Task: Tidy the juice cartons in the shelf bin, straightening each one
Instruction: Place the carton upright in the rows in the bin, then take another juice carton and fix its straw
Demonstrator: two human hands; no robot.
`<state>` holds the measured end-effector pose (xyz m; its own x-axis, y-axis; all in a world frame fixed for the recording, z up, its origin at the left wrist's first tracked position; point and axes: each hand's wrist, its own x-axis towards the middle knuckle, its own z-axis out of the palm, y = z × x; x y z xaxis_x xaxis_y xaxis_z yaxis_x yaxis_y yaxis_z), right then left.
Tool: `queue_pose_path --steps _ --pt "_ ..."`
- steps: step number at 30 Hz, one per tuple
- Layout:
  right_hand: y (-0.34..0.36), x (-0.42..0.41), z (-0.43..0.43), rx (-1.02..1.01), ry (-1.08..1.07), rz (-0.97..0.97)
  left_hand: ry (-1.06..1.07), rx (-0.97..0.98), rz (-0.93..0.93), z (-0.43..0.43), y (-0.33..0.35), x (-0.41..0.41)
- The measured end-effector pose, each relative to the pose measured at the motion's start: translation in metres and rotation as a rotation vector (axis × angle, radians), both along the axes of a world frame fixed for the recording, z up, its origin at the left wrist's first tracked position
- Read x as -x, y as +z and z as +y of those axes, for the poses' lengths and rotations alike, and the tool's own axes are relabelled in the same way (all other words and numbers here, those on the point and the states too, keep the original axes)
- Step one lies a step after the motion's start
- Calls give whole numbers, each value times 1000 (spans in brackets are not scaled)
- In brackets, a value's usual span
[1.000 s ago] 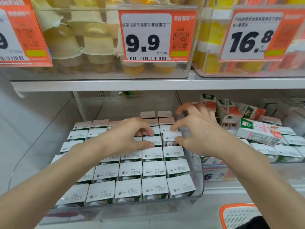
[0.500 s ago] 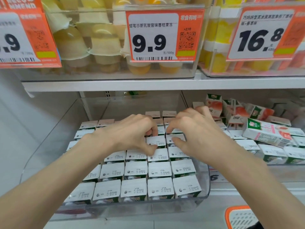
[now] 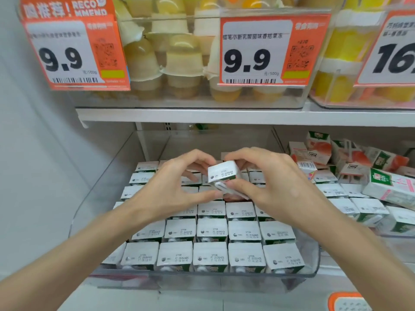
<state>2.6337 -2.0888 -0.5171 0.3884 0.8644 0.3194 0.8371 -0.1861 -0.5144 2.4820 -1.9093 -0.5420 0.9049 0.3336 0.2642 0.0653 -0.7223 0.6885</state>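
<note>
A clear plastic shelf bin holds several rows of small juice cartons standing upright, their white tops with printed dates facing me. One carton is lifted above the middle rows and tilted. My left hand pinches its left side with thumb below and fingers above. My right hand grips its right side, thumb pressed against its lower front. The cartons right under my hands are hidden.
To the right, a second bin holds peach-coloured cartons, several lying tipped over. A white shelf board runs overhead with jelly cups and orange price tags. An orange basket corner shows at the bottom right.
Both hands were resting on the carton tops in the middle rows; now they have pulled one carton up out of its row and hold it tilted. The camera has moved closer.
</note>
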Motion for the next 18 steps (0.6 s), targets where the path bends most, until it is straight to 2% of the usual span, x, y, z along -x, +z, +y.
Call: queue_pose_path --steps 2,6,10,13,15,18 --pt "-1 5 4 -73 0 64 9 50 24 0 -6 11" --pt "-5 24 17 -195 -5 272 46 197 -49 2 -8 33" --pt "-6 37 32 -317 -8 568 106 393 -83 4 -3 51" --pt "-8 43 36 -336 24 753 159 476 -88 2 -1 59" --pt "-10 44 36 -309 62 800 193 510 -101 3 -2 61" --pt "-13 46 36 -289 73 755 218 566 -102 3 -2 61"
